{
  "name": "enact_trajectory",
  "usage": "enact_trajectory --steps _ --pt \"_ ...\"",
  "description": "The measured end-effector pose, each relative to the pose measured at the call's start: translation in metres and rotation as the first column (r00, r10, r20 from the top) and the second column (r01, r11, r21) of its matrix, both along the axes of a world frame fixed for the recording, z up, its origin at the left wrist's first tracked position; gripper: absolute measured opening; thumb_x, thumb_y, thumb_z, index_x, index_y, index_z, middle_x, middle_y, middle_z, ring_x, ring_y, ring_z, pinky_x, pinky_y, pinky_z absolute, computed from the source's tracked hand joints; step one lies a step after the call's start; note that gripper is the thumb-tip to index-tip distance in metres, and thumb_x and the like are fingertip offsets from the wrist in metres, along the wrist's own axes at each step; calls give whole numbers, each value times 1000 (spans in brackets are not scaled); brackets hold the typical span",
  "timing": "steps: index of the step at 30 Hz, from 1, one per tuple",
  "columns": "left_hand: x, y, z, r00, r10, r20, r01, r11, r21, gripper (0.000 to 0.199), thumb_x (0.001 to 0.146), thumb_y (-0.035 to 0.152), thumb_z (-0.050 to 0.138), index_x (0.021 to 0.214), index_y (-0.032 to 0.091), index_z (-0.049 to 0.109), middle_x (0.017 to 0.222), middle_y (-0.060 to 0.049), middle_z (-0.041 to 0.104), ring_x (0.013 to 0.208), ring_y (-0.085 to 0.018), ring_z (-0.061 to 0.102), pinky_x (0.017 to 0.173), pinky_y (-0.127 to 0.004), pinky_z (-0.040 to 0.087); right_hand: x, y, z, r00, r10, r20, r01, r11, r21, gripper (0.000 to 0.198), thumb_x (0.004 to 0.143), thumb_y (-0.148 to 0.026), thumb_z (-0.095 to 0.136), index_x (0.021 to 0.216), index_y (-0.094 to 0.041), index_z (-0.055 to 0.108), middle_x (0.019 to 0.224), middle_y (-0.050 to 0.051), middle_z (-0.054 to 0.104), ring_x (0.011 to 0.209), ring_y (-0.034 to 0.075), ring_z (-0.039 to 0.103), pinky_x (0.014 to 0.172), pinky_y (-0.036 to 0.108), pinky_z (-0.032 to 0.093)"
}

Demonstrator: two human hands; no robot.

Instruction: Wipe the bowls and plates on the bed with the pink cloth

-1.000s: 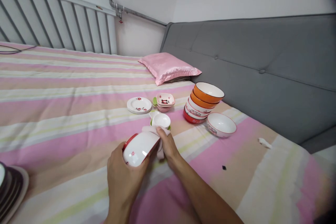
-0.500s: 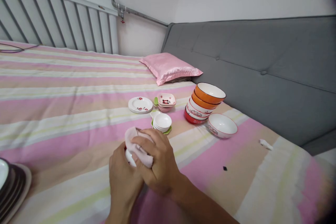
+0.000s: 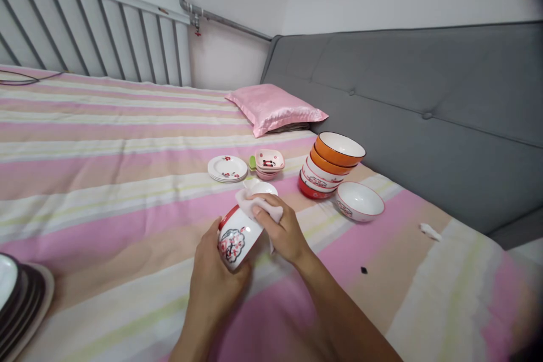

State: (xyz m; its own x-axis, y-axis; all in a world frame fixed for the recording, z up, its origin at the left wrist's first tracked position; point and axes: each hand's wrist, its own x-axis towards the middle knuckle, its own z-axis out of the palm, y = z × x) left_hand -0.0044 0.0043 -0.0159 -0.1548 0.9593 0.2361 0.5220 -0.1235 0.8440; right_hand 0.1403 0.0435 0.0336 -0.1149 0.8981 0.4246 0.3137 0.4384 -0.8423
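My left hand is wrapped round a white bowl with a red base and a painted blossom pattern, tilted on its side above the bed. A pale pink cloth is bunched in my right hand, pressed against the bowl's outer wall. Just beyond the cloth, partly hidden by it, are small white dishes. Farther off lie a stack of white flowered plates and a stack of pink square dishes with a green handle.
To the right stands a tall stack of orange, white and red bowls, with a single white bowl beside it. Dark-sided plates sit at the left edge. A pink pillow rests near the grey headboard. A crumpled white scrap lies right.
The bowl has turned so its patterned outside shows, where the hands covered most of it before. My right hand and the cloth have moved right and slightly up; my left hand has shifted right.
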Motion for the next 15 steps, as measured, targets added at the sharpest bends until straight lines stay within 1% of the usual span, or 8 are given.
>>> enact_trajectory --steps 3,5,6,8,10,13,15 --pt "-2 1 1 993 -11 115 20 997 -77 71 57 20 62 125 17 42 118 -13 58 97 -26 61 80 -39 51 -1 -2 1 1000 -8 8 8 1000 -12 21 87 -29 51 101 -20 64 103 3 64 98 17 56 87 28 41" --pt "-2 0 4 990 5 141 10 995 -99 67 56 20 63 121 18 45 112 -11 60 91 -24 62 75 -36 52 -1 -3 2 1000 -16 18 16 1000 -14 21 87 -28 50 100 -20 64 101 4 64 97 17 56 85 28 42" --pt "-1 -1 5 990 17 139 -4 996 -90 66 56 21 64 119 18 46 111 -10 61 90 -24 62 74 -36 52 0 -3 2 1000 -21 19 22 1000 -12 21 87 -28 50 100 -20 64 101 4 64 96 17 56 85 28 42" --pt "0 -3 8 992 43 120 -40 999 -27 65 55 25 66 117 18 48 111 -10 61 92 -25 61 77 -36 51 1 -2 2 999 -29 14 29 999 -18 21 87 -28 50 99 -20 64 100 3 65 95 17 57 84 28 42" --pt "2 -6 10 995 39 93 -45 997 58 64 55 29 68 115 18 48 110 -10 60 94 -25 60 79 -38 50 2 -1 2 1000 -17 12 18 999 -50 20 87 -28 49 97 -19 64 97 3 65 92 17 58 82 27 42" --pt "4 -10 15 1000 -8 15 5 988 156 61 55 30 69 111 18 49 105 -8 59 92 -25 60 78 -38 50 -1 -6 5 999 33 29 -31 997 -75 20 87 -28 49 96 -20 65 93 2 66 88 16 58 79 27 42" --pt "6 -12 18 999 -33 -18 36 983 178 57 57 29 68 109 18 49 102 -8 59 89 -24 60 76 -37 50 -8 -15 9 995 50 80 -49 999 -24 19 86 -27 50 96 -20 64 92 2 65 88 16 57 80 28 42"
